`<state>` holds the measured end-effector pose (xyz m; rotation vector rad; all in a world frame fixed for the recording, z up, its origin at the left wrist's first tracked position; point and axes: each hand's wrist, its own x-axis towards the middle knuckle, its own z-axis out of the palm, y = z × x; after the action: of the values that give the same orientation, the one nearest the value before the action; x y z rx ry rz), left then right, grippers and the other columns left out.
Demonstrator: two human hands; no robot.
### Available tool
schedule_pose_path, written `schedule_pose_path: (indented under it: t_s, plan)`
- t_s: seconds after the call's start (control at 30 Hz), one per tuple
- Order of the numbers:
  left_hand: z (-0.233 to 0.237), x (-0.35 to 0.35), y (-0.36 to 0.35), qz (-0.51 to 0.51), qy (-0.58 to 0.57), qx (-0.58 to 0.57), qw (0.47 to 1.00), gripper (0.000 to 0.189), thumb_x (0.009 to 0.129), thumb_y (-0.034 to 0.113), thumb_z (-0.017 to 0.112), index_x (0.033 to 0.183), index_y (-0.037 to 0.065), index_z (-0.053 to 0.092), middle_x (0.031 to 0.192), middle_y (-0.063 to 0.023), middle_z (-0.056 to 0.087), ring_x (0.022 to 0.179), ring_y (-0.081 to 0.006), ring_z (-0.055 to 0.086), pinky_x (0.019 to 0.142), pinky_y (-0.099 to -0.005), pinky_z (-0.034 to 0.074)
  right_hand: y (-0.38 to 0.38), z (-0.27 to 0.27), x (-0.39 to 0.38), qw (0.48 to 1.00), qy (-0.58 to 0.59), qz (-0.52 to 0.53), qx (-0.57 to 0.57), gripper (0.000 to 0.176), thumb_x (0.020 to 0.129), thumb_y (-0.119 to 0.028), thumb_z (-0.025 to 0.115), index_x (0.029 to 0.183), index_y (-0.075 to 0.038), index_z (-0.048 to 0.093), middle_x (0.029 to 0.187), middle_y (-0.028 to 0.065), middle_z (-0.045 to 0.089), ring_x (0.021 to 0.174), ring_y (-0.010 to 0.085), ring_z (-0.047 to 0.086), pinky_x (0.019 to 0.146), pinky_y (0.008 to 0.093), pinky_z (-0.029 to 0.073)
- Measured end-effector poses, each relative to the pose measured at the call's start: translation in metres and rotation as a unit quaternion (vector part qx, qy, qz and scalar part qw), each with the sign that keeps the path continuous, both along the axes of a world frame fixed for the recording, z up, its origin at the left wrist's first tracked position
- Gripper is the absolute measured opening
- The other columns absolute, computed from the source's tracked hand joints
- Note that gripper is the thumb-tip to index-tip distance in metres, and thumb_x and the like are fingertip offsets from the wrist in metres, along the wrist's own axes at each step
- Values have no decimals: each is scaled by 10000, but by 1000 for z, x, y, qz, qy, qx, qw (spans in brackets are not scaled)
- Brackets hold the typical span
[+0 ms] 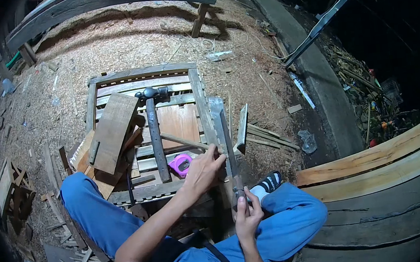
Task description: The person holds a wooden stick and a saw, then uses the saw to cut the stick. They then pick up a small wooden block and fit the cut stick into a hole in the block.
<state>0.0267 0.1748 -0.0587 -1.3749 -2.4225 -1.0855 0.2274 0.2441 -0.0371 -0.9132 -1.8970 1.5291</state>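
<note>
My left hand [205,169] is closed on one end of a thin wooden stick [183,139], which slants up and left over a slatted wooden frame. The fingertips are close beside a long, narrow dark blade [228,144] that points away from me. My right hand [247,216] is wrapped round the lower, handle end of that bladed tool, which looks like a machete; the fingers partly hide it. A hammer [156,136] lies on the frame left of the stick, its head away from me. A pink tape measure [180,164] sits just left of my left hand.
The slatted frame [141,73] lies before my crossed legs, with a wide board [115,132] resting on its left side. Thin strips [271,135] lie to the right. Long planks [375,163] stretch out at my right. A wooden bench [112,4] stands beyond the wood shavings.
</note>
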Motion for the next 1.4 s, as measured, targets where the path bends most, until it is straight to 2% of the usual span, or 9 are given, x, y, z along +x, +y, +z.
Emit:
schedule_pose_path:
  t_s: [0.07, 0.13, 0.53, 0.67, 0.7, 0.87, 1.07, 1.13, 1.4]
  plan:
    - [2, 2, 0, 11, 7, -14, 1000, 294, 843, 75, 652, 1134, 58, 618, 1024, -145, 556, 822, -307, 686, 707, -421, 553, 1, 7, 6, 999, 11, -1, 49, 367, 1034, -90, 621, 1345, 103, 601, 1254, 191, 680, 1042, 191, 678, 877, 309, 564]
    - [4, -1, 0, -2, -1, -17, 1000, 279, 841, 65, 648, 1117, 53, 610, 1022, -147, 554, 841, -312, 685, 713, -420, 555, 8, 4, 29, 995, -17, 17, 97, 358, 1042, -98, 600, 1366, 53, 591, 990, 87, 688, 614, 40, 513, 499, 222, 373]
    - [10, -2, -4, -65, -48, -2, 997, 232, 877, 60, 564, 1105, 16, 564, 1092, -156, 590, 1001, -363, 656, 780, -446, 551, 4, 4, 59, 996, -49, 22, 66, 360, 1064, -159, 596, 1367, 33, 566, 1002, 105, 689, 549, 41, 477, 454, 228, 356]
    - [9, -3, -2, -72, -13, -10, 997, 275, 825, 16, 603, 1098, 4, 577, 1129, -129, 594, 982, -321, 663, 768, -427, 581, 8, 14, 14, 997, 1, 19, 73, 349, 1060, -151, 603, 1356, 32, 583, 986, 95, 687, 531, 35, 459, 475, 212, 374]
    - [11, -2, -2, -56, -13, -10, 998, 271, 827, 16, 597, 1097, 1, 575, 1162, -134, 601, 995, -327, 663, 766, -437, 581, 4, 31, -1, 999, -26, -7, -27, 345, 1033, -76, 624, 1339, 82, 614, 1232, 146, 687, 1031, 176, 678, 878, 303, 558]
    - [13, -6, -2, -52, -12, 2, 999, 285, 809, 6, 603, 1092, -2, 570, 1125, -139, 594, 996, -334, 660, 757, -438, 578, -9, 21, 59, 996, -63, -16, -55, 341, 1025, -56, 626, 1315, 122, 606, 1241, 182, 675, 1056, 204, 684, 895, 317, 564]
    - [11, -7, -3, -50, -6, -5, 999, 302, 793, 14, 621, 1089, 7, 562, 1109, -139, 586, 983, -331, 662, 730, -440, 571, 7, 25, 7, 999, -27, 15, -19, 367, 1055, -124, 615, 1348, 96, 595, 1265, 155, 674, 1108, 198, 661, 954, 302, 529]
    - [13, -2, -4, -56, -44, -14, 997, 252, 882, 67, 559, 1130, 23, 562, 1096, -138, 593, 994, -362, 664, 755, -445, 548, 10, -4, 54, 999, -8, 13, 40, 360, 1057, -175, 617, 1352, 28, 589, 982, 109, 730, 561, 26, 505, 473, 205, 371]
    - [7, 1, 0, -36, -34, 0, 999, 222, 877, 57, 562, 1097, 25, 544, 1054, -137, 579, 996, -339, 668, 749, -435, 553, 10, 1, 32, 999, -1, 13, 36, 321, 1062, -159, 604, 1328, 21, 602, 810, 12, 603, 536, 31, 444, 448, 217, 335]
